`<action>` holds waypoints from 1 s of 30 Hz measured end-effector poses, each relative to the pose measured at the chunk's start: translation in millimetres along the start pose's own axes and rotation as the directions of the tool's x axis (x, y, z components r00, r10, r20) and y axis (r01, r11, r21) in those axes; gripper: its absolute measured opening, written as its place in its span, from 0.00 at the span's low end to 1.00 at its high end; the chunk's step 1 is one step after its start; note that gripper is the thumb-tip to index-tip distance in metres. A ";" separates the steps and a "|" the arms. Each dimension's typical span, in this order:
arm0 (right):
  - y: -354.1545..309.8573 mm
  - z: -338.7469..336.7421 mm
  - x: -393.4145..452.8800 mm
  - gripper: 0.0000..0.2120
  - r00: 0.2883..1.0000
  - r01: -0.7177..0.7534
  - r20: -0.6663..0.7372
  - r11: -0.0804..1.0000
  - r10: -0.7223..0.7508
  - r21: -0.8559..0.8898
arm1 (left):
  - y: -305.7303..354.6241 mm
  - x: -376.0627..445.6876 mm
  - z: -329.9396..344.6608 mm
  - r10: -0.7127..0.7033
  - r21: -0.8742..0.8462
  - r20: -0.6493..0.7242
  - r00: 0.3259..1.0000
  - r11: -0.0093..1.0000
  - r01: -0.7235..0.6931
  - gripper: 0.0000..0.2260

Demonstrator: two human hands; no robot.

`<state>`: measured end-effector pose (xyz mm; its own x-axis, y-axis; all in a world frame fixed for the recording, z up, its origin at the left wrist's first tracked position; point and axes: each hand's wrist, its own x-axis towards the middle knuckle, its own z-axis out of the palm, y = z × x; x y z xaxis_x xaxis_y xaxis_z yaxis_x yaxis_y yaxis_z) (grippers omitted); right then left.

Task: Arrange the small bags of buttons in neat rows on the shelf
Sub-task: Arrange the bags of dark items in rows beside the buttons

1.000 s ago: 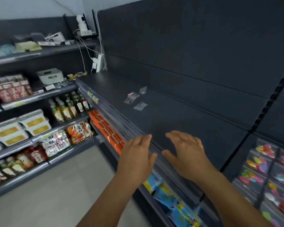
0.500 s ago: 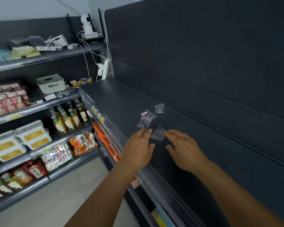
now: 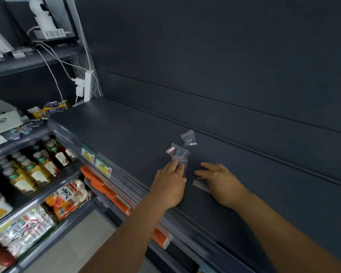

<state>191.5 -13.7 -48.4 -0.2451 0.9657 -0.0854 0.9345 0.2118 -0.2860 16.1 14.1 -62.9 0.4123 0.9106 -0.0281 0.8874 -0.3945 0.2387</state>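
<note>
Nearest the camera, two bare forearms reach over the front lip of the dark shelf point(image 3: 126, 127), whose rail carries price tags point(image 3: 102, 166). Left hand point(image 3: 170, 184) lies just past that edge, its fingers stretched flat onto a clear bag point(image 3: 182, 164) with a red zip strip; the grip is released, pressing rather than clasping. Right hand point(image 3: 222, 184), beside it and apart, rests palm down with straight fingers over another clear bag point(image 3: 200, 184), whose edge shows beneath the thumb side; that grip too is released. Just beyond the left fingertips, a small bag with a red and white piece point(image 3: 174, 150) overlaps the pressed one. Farther back, near the groove under the rear panel, a fourth bag point(image 3: 188, 137) lies by itself. Bare shelf surface stretches leftward toward the white power strip point(image 3: 87, 85) at the far corner.
</note>
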 end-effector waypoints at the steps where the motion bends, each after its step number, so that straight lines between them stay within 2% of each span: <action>1: -0.1 -0.3 0.5 0.22 0.997 -0.069 -0.023 0.998 0.069 -0.011 | -0.1 -0.2 -0.8 0.046 -0.024 -0.005 0.999 0.999 -0.046 0.22; 5: -0.5 -3.4 -6.0 0.16 0.924 -0.367 -0.095 0.929 0.369 0.040 | 5.1 -2.4 -1.7 0.237 -0.174 -0.041 0.971 0.955 -0.240 0.18; 7: 1.7 -2.7 -10.6 0.18 0.882 -0.457 -0.100 0.888 0.461 0.061 | 9.8 -1.2 -2.3 0.246 -0.283 -0.073 0.967 0.924 -0.256 0.17; 10: 3.8 -1.8 -15.1 0.22 0.847 -0.504 -0.112 0.853 0.519 0.139 | 13.8 5.3 -2.1 0.113 -0.230 -0.140 0.984 0.963 -0.143 0.19; 13: 2.6 -0.5 -15.8 0.22 0.818 -0.538 -0.103 0.815 0.566 0.216 | 18.0 13.9 -2.5 0.029 -0.117 -0.117 0.993 0.992 -0.043 0.18; 15: 0.7 0.9 -16.5 0.19 0.786 -0.573 -0.083 0.772 0.613 0.276 | 21.5 18.0 -2.2 -0.005 -0.172 -0.092 0.996 0.985 -0.011 0.15; 18: -2.3 2.9 -22.2 0.09 0.759 -0.568 -0.115 0.738 0.641 0.364 | 23.9 21.2 -2.8 -0.052 -0.280 -0.050 0.997 0.959 0.036 0.12; 21: -2.9 4.7 -33.6 0.02 0.732 -0.529 -0.191 0.722 0.654 0.445 | 26.8 21.0 -3.1 -0.023 -0.350 -0.027 0.999 0.937 0.012 0.05; 23: -1.6 3.5 -43.6 0.05 0.682 -0.504 -0.223 0.668 0.697 0.547 | 33.2 19.8 -2.4 0.002 -0.441 -0.017 1.000 0.897 -0.009 0.02; 25: 1.1 -0.3 -56.6 0.06 0.610 -0.467 -0.252 0.597 0.751 0.652 | 47.0 16.3 -2.9 0.021 -0.546 -0.012 1.000 0.838 -0.024 0.05; 28: 5.0 -10.8 -83.8 0.05 0.520 -0.347 -0.241 0.461 0.819 0.817 | 79.3 8.9 -5.5 0.075 -0.669 0.000 0.997 0.741 -0.056 0.04; 30: 9.0 -19.8 -107.5 0.07 0.469 -0.275 -0.249 0.408 0.847 0.871 | 105.4 2.3 -7.2 0.116 -0.742 0.029 0.993 0.668 -0.057 0.04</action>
<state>231.3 -112.6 -22.9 0.7409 0.6701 -0.0450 0.2240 -0.3097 -0.9241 109.1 -24.5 -30.8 0.5182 0.8548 -0.0280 0.4163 -0.2235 0.8813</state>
